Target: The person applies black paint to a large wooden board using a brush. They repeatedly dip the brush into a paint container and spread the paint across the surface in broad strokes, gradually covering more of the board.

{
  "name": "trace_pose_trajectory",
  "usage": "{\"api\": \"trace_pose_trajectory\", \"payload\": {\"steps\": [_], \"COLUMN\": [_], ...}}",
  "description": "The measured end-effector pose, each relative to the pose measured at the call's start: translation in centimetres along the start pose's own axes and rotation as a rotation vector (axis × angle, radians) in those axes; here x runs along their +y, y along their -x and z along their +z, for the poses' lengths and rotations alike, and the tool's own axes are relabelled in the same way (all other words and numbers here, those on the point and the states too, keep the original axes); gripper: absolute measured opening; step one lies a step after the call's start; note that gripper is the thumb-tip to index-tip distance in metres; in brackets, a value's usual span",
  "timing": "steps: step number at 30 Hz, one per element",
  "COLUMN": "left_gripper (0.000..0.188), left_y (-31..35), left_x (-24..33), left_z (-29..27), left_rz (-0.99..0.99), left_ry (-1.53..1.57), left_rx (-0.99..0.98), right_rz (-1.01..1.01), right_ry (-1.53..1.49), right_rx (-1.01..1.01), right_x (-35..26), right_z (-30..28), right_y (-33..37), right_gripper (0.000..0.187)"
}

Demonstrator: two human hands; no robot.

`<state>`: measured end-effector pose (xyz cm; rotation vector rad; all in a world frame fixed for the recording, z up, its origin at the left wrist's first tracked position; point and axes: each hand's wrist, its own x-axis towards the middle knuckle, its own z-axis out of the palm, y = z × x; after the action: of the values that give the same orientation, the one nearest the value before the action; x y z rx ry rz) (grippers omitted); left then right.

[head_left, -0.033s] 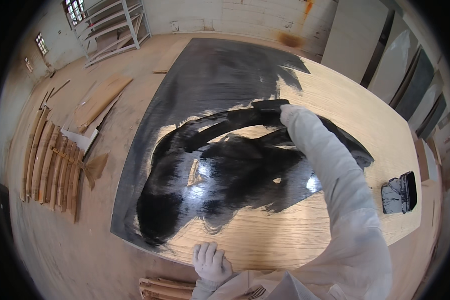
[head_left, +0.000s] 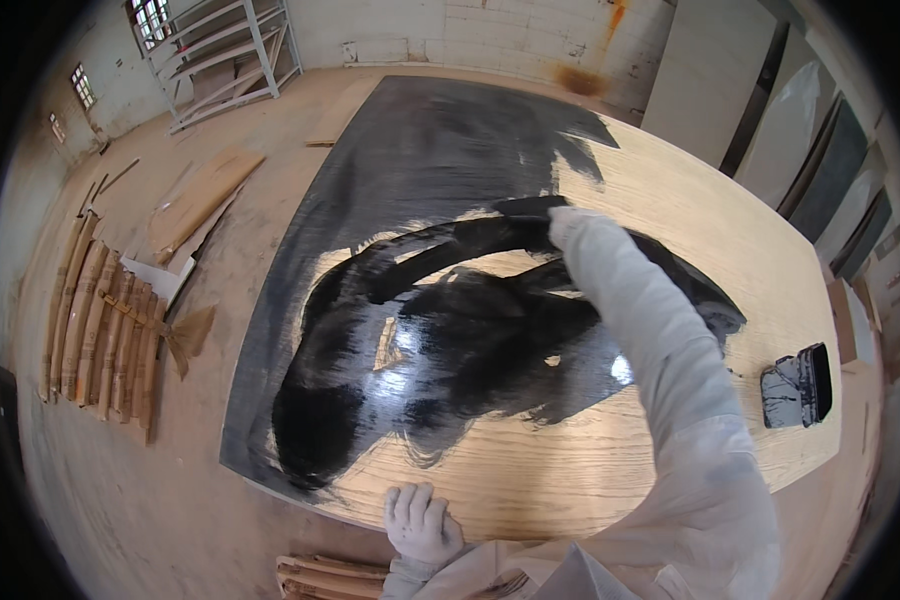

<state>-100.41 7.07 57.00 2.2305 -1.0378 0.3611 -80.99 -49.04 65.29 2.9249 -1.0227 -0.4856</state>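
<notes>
A large wood-grain panel point(head_left: 530, 465) lies in front of me, partly covered in black paint point(head_left: 470, 310). The far left part looks matte dark grey, while the middle is wet and glossy, with bare gaps. My right hand point(head_left: 568, 228), gloved in white, is closed on a wide, black-coated brush-like tool point(head_left: 530, 206) lying against the panel's surface; its handle is hidden. Gloved too, my left hand point(head_left: 423, 522) rests on the panel's near edge, fingers stretched out and holding nothing. A paint-smeared open tub point(head_left: 797, 386) stands on the panel's right end.
Wrapped long bundles point(head_left: 100, 320) and flat cardboard point(head_left: 205, 200) lie on the floor at left. A pale metal rack point(head_left: 232, 62) stands at the far left. Tall boards point(head_left: 708, 75) lean along the right wall. More wrapped pieces point(head_left: 328, 580) lie below the near edge.
My right hand and the brush-like tool have shifted slightly left across the panel. My left hand stays where it was.
</notes>
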Motion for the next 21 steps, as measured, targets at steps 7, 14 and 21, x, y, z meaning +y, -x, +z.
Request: {"api": "trace_pose_trajectory", "payload": {"steps": [7,14,21], "left_gripper": [0.027,0.027,0.028], "left_y": [0.8,0.6,0.5], "left_x": [-0.2,-0.2,-0.1], "left_z": [-0.6,0.2,-0.6], "left_rz": [-0.054,-0.011,-0.016], "left_ry": [0.021,0.033,0.026], "left_rx": [0.008,0.009,-0.016], "right_rz": [-0.138,-0.086,-0.079], "right_ry": [0.116,0.142,0.188], "right_rx": [-0.163,0.007,-0.124], "right_x": [-8.8,-7.8,-8.3], "right_z": [-3.4,-0.1,-3.7], "right_y": [6.3,1.4,3.6], "right_gripper": [0.051,0.039,0.038]}}
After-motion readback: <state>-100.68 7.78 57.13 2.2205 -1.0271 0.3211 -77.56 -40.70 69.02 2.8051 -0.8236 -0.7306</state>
